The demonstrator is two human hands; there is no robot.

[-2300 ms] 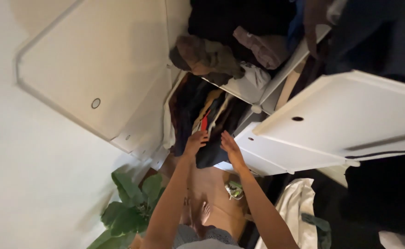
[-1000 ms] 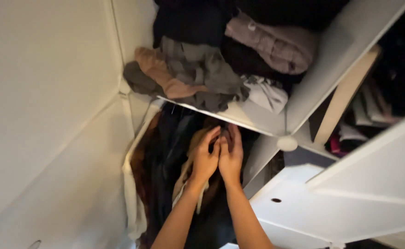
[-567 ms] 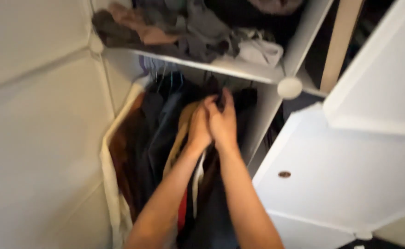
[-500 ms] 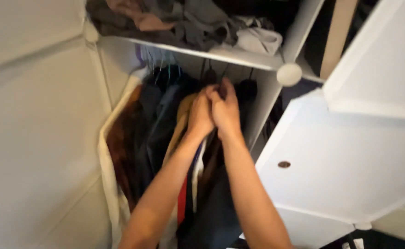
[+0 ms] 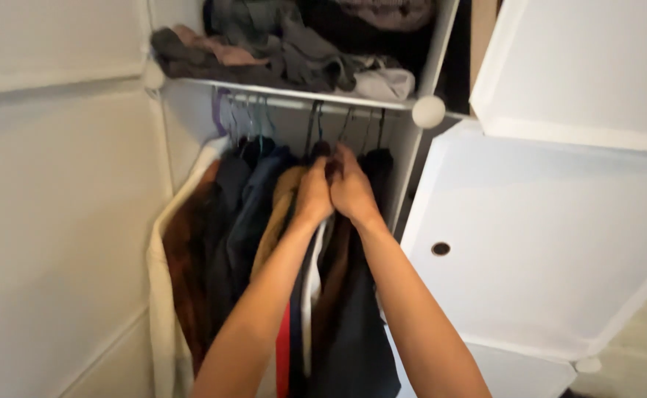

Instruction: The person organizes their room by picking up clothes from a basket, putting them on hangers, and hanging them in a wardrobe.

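White wardrobe panels [image 5: 559, 221] frame a packed rail [image 5: 323, 103] of hanging clothes; folded garments [image 5: 287, 55] crowd the shelf above. Left hand [image 5: 313, 195] and right hand [image 5: 351, 190] press together, fingers clenched on a dark garment's hanger [image 5: 322, 151] just under the rail; tugged askew, I'd guess it snags neighbouring hangers and drags a garment off.

White shelf [image 5: 294, 94], crumpled clothes [image 5: 279, 51] piled on top
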